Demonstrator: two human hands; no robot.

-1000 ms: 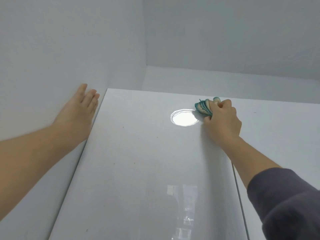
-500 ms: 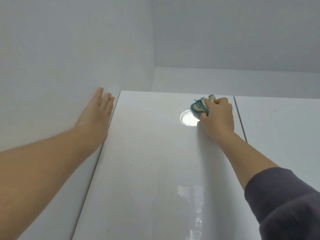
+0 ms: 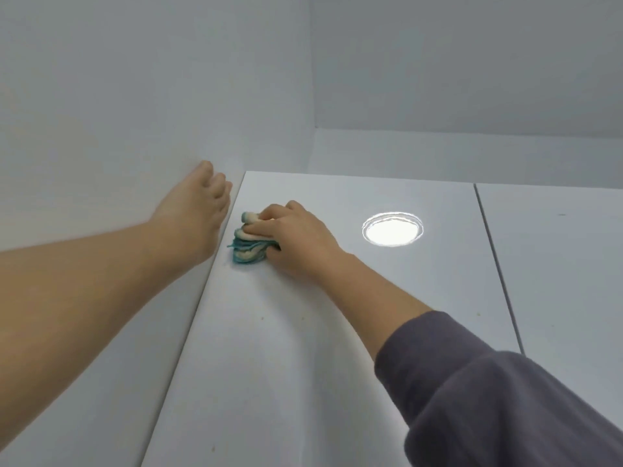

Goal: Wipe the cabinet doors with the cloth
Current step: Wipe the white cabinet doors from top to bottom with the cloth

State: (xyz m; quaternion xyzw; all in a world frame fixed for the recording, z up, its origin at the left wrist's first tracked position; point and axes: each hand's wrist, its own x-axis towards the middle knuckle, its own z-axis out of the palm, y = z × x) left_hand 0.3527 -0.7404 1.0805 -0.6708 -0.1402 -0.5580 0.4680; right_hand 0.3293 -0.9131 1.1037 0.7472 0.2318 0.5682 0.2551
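Right grip (image 3: 296, 241): fingers curled round the bunched teal-and-cream cloth (image 3: 247, 251), pressing it on the glossy white cabinet door (image 3: 303, 348). The cloth sits near the door's upper left corner, just inside the left edge. Its long axis runs roughly parallel to that edge; the folded layers face left, toward the plain white wall (image 3: 101, 129). Left grip (image 3: 192, 217): fingers straight, flat on the wall beside the door's edge, holding nothing. Open door face lies to the right, past a round bright light reflection (image 3: 392, 229), as far as the dark seam (image 3: 499, 264) with the neighbouring white door (image 3: 556, 264), and below toward me.
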